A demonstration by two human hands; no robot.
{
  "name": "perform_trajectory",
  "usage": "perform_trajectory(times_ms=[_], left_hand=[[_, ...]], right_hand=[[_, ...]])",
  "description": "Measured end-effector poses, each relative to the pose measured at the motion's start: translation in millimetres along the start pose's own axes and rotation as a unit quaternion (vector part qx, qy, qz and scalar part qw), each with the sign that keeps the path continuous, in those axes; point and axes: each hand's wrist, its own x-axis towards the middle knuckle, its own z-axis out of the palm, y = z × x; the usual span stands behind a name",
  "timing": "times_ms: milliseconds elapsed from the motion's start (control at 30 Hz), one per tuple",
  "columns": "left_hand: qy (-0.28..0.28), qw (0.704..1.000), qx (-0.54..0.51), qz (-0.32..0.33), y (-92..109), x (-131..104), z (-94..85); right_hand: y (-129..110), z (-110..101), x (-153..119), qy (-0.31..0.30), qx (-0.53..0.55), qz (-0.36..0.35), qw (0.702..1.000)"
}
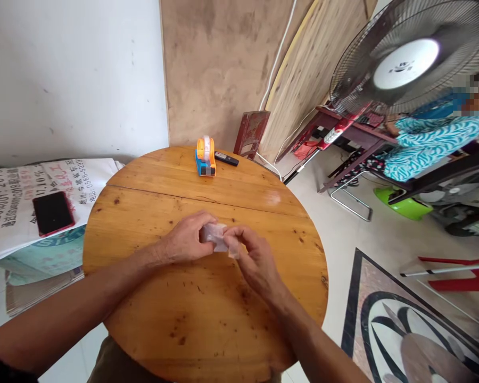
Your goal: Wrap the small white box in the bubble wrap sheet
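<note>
Over the middle of the round wooden table (175,223), my left hand (187,236) is closed around a small whitish box (214,236). Its thumb is at the near side and the fingers curl over the far side, hiding part of the box. From the right, my right hand (255,255) pinches a short translucent strip of tape (233,249) between thumb and forefinger, at the right end of the box. Whether the strip sticks to the box I cannot tell. Farther back on the table stands an orange and blue tape dispenser (205,157) with a roll in it.
A black remote control (226,158) lies beside the dispenser. A phone (54,213) rests on printed white sacks (91,181) at the left. Behind the table is a wooden chair (252,130). A standing fan (403,64) and a seated person (435,141) are at the right.
</note>
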Motion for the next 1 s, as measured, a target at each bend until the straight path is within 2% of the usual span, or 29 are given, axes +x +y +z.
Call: perform_trajectory(times_ms=[67,133,233,333,400,467,567,700,833,900,1000], left_hand=[[-0.006,0.995,-0.064,-0.074,1.9,0.3,-1.1],[-0.036,0.980,-0.145,-0.132,2.7,1.1,-2.1],[-0.068,0.952,-0.242,-0.175,3.3,3.0,-3.2],[-0.071,0.933,-0.282,-0.212,4.2,5.1,-4.3],[-0.066,0.923,-0.299,-0.232,3.9,6.4,-4.7],[-0.058,0.917,-0.308,-0.247,2.3,7.3,-4.6],[-0.049,0.912,-0.309,-0.267,-2.0,7.5,-3.7],[-0.060,0.917,-0.295,-0.262,-6.3,6.5,-5.4],[-0.061,0.946,-0.267,-0.172,-5.0,5.9,-11.3],[-0.074,0.941,-0.296,-0.145,-2.6,6.0,-13.0],[-0.091,0.912,-0.370,-0.151,1.7,6.5,-12.5]], right_hand=[[-2.9,-5.4,15.5,-0.021,0.076,0.053,0.995],[-0.1,-6.3,29.9,-0.026,0.137,0.097,0.985],[10.9,-0.9,42.0,-0.011,0.187,0.144,0.972],[18.7,1.4,40.6,0.001,0.216,0.147,0.965],[19.1,-2.3,35.6,-0.027,0.234,0.142,0.961],[17.1,-7.1,29.9,-0.086,0.242,0.145,0.956],[14.9,-7.6,22.8,-0.138,0.200,0.128,0.962],[16.3,3.4,19.3,-0.088,0.117,0.093,0.985],[16.3,4.3,23.4,-0.065,0.204,0.161,0.963],[16.2,0.7,26.3,-0.052,0.257,0.191,0.946],[18.6,-2.0,28.5,-0.031,0.290,0.208,0.934]])
